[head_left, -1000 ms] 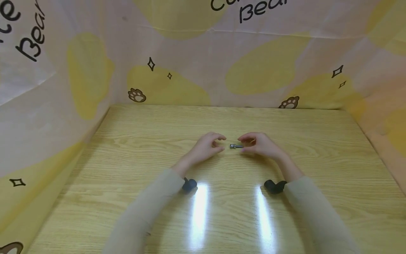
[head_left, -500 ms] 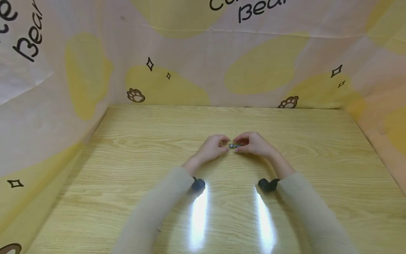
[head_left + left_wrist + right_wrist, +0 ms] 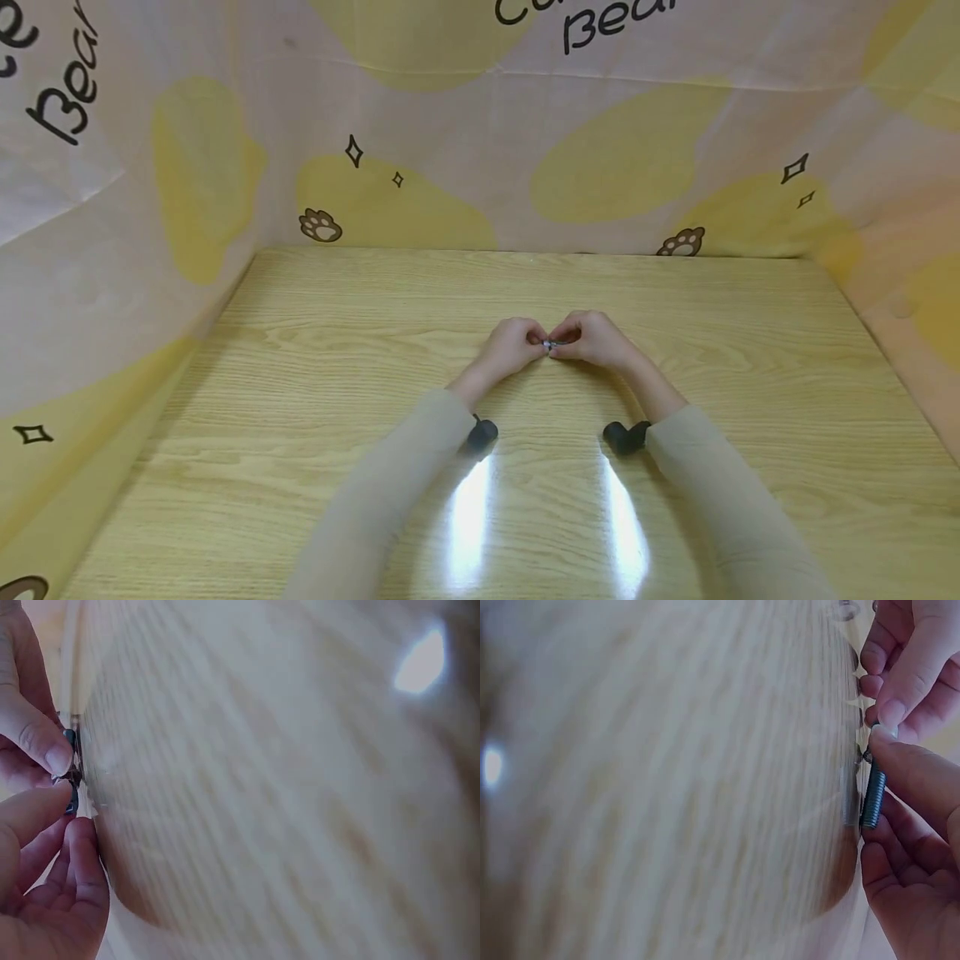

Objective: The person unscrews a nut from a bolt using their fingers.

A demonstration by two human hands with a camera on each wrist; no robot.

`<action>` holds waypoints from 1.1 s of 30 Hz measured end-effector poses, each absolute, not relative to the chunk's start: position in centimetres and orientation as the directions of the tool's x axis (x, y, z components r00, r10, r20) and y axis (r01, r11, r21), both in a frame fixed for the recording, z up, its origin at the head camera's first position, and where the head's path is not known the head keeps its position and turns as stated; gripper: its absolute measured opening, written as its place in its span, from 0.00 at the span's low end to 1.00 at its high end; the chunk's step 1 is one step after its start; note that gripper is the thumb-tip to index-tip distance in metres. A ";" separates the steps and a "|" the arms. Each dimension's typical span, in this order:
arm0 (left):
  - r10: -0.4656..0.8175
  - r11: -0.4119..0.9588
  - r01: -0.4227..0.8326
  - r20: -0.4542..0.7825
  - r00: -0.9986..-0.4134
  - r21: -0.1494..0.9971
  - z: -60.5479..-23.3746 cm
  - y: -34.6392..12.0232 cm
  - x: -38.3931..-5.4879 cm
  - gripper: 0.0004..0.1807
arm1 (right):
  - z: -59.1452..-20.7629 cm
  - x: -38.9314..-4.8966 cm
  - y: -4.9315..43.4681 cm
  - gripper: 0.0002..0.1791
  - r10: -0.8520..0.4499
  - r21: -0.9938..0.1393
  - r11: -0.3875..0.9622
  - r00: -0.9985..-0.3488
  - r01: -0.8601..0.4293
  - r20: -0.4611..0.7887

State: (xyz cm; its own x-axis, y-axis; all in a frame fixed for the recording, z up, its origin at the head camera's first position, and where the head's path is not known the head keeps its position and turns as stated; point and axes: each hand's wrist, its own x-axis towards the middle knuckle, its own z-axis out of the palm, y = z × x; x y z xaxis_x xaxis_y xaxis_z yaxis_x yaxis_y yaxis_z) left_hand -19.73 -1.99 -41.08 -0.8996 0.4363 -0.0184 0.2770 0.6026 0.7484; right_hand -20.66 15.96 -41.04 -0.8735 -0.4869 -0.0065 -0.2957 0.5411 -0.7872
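Note:
Above the middle of the table, both hands meet over a small metal bolt (image 3: 553,343) lying crosswise. My left hand (image 3: 510,348) pinches its head end between thumb and fingertips, hiding most of the head. From the other side, my right hand (image 3: 591,340) pinches it near the middle, thumb beside the left thumb. The threaded shank (image 3: 874,801) shows below the right thumb in the right wrist view, close to the tabletop. A dark part of the bolt (image 3: 73,801) peeks out by the left thumb in the left wrist view.
The hands work over a wood-grain table (image 3: 337,317). A printed cloth (image 3: 450,125) with yellow patches and paw prints stands around its back and sides. Black wrist-worn devices (image 3: 483,433) hang below each sleeve, and two bright reflections lie near the front.
My left hand has moved right to the bolt and now pinches its head end. My right hand has shifted slightly left, and the gap between the hands has closed.

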 end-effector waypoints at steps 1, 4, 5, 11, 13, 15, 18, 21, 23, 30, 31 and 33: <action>0.436 0.603 0.278 -0.018 -0.900 0.748 -41.0 -2.0 -19.7 0.06 | -41.0 -20.7 16.0 0.09 -0.488 -0.784 0.544 -0.873 -0.298 -0.006; 0.439 0.595 0.274 -0.019 -0.898 0.756 -40.9 -1.9 -19.8 0.06 | -41.1 -20.8 16.1 0.08 -0.487 -0.780 0.550 -0.873 -0.299 -0.010; 0.440 0.592 0.272 -0.022 -0.898 0.759 -40.9 -1.9 -19.8 0.06 | -41.0 -20.8 16.1 0.08 -0.485 -0.780 0.552 -0.874 -0.296 -0.012; 0.443 0.570 0.247 -0.040 -0.896 0.784 -40.8 -1.9 -20.0 0.06 | -40.9 -20.8 16.3 0.09 -0.484 -0.793 0.542 -0.875 -0.278 -0.025; 0.442 0.558 0.233 -0.048 -0.896 0.797 -40.8 -1.9 -20.0 0.07 | -40.6 -20.8 16.4 0.09 -0.482 -0.797 0.544 -0.875 -0.260 -0.043; 0.441 0.539 0.223 -0.047 -0.896 0.812 -40.9 -1.9 -20.0 0.07 | -40.4 -20.8 16.4 0.09 -0.475 -0.801 0.551 -0.877 -0.234 -0.070; 0.440 0.504 0.213 -0.037 -0.897 0.837 -40.9 -2.0 -20.1 0.07 | -39.9 -20.8 16.4 0.09 -0.466 -0.815 0.547 -0.878 -0.189 -0.110; 0.441 0.466 0.216 -0.013 -0.897 0.858 -40.6 -2.1 -20.0 0.07 | -39.5 -20.7 16.4 0.10 -0.458 -0.832 0.530 -0.881 -0.161 -0.121; 0.439 0.437 0.209 -0.005 -0.899 0.875 -40.4 -2.3 -19.9 0.07 | -39.3 -20.5 16.4 0.11 -0.447 -0.847 0.513 -0.886 -0.140 -0.124; 0.449 0.364 0.190 0.007 -0.893 0.912 -39.5 -3.0 -19.1 0.07 | -38.9 -19.8 16.5 0.14 -0.451 -0.922 0.379 -0.886 -0.083 -0.106; 0.454 0.362 0.196 0.011 -0.891 0.911 -39.3 -3.1 -18.9 0.07 | -38.9 -19.6 16.5 0.14 -0.460 -0.934 0.350 -0.882 -0.073 -0.104; 0.467 0.354 0.206 0.019 -0.884 0.912 -39.0 -3.5 -18.4 0.07 | -38.8 -19.3 16.4 0.13 -0.487 -0.957 0.287 -0.868 -0.053 -0.098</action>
